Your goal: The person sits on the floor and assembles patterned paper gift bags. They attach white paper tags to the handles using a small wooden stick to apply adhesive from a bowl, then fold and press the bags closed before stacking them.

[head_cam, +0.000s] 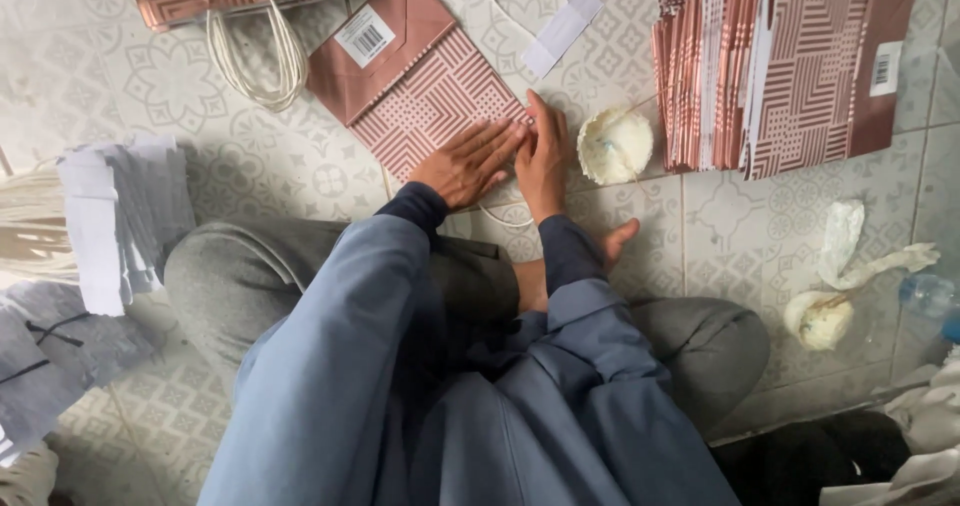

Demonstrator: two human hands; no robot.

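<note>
Pink patterned paper bag flat on tiles, left hand spread pressing it, right hand flat, seemingly touching its edge.

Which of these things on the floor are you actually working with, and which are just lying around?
In use:
left hand and right hand pressing the flat pink paper bag
white cord
glue pot

Lying about:
stack of flat bags
cord handles
grey paper strips
plastic bottle

Flat rose-pink paper bag with glossy striped pattern, white twisted cord handles, pale matt patterned floor tiles, stack of matching pink paper bags, soft blue cloth sleeves
</note>
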